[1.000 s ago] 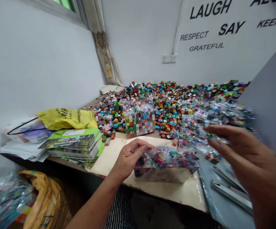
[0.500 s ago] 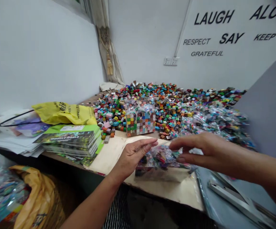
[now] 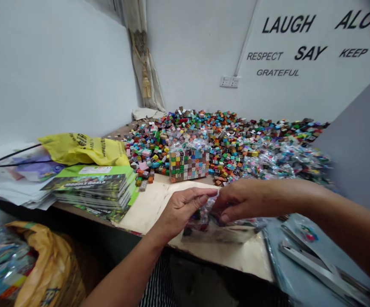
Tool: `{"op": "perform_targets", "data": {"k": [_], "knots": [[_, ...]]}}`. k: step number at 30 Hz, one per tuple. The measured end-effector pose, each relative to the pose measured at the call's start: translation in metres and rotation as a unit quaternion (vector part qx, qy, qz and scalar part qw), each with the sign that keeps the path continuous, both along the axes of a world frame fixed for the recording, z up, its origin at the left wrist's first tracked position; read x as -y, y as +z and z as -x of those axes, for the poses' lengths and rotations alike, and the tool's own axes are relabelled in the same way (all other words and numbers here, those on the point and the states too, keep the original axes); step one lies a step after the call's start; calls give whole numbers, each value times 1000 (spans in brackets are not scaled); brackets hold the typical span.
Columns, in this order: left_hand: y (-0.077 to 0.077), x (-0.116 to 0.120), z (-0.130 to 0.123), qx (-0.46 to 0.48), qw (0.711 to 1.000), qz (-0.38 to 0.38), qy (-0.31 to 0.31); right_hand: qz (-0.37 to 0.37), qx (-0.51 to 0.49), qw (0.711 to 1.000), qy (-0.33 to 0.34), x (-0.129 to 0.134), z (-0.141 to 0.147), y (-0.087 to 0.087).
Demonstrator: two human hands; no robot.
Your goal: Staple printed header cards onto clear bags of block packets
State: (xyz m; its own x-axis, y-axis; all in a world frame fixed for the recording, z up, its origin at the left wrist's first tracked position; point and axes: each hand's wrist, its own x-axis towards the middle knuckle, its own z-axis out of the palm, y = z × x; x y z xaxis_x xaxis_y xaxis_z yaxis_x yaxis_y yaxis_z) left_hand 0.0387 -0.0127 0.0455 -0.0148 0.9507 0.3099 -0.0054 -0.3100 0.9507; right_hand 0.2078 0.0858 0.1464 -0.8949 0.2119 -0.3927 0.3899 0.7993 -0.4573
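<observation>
Between my hands, near the table's front edge, stands a small open box with a pale side, filled with clear plastic bags of tiny coloured pieces. My left hand is at the box's left side, its thumb pressed to its straight fingers, with clear film at the fingertips. From the right, my right hand reaches down into the bags, fingers curled and thumb bent; its fingertips are partly hidden among the plastic. Behind them, a box with a multicoloured square pattern stands upright, clear bags bulging from its top.
A wide heap of small coloured blocks covers the back, with bagged pieces at right. Booklets and a yellow bag lie left. A stapler-like metal tool lies right. A yellow sack stands lower left.
My right hand has moved left and down into the bags, its fingers curling. My left hand has shifted slightly right. A small clear bag now shows beside the metal tool.
</observation>
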Motion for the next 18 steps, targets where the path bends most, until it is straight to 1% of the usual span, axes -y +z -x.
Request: {"op": "perform_targets", "data": {"k": [3, 5, 7, 8, 9, 10, 11, 12, 13, 14, 15, 16, 17, 18], "knots": [[-1, 0, 1, 7, 1000, 3, 5, -37, 43, 998, 4, 4, 3, 13], [-2, -1, 3, 11, 1000, 6, 13, -68, 28, 997, -21, 3, -10, 25], [-3, -3, 5, 22, 1000, 12, 7, -116, -32, 990, -69, -3, -36, 34], [-4, -3, 7, 29, 999, 15, -1, -147, -73, 981, -99, -7, -54, 35], [-6, -4, 8, 35, 999, 20, -9, -176, -117, 968, -135, -12, -74, 32], [-7, -5, 9, 40, 999, 23, -13, -197, -161, 951, -176, -17, -93, 25], [-8, -5, 10, 45, 999, 25, -14, -197, -202, 934, -220, -22, -111, 13], [-9, -6, 11, 50, 998, 26, -13, -162, -232, 920, -269, -25, -126, -4], [-9, -6, 12, 56, 998, 28, -12, -90, -260, 908, -315, -27, -137, -23], [-9, -6, 12, 62, 998, 31, -13, -4, -297, 891, -343, -28, -143, -45], [-8, -7, 12, 67, 997, 34, -15, 86, -316, 875, -357, -26, -143, -67], [-7, -7, 12, 70, 997, 38, -16, 163, -344, 849, -367, -23, -138, -88], [-6, -7, 12, 71, 996, 41, -16, 233, -386, 812, -371, -18, -130, -105], [-6, -7, 11, 73, 996, 43, -13, 270, -428, 773, -383, -13, -120, -119]]}}
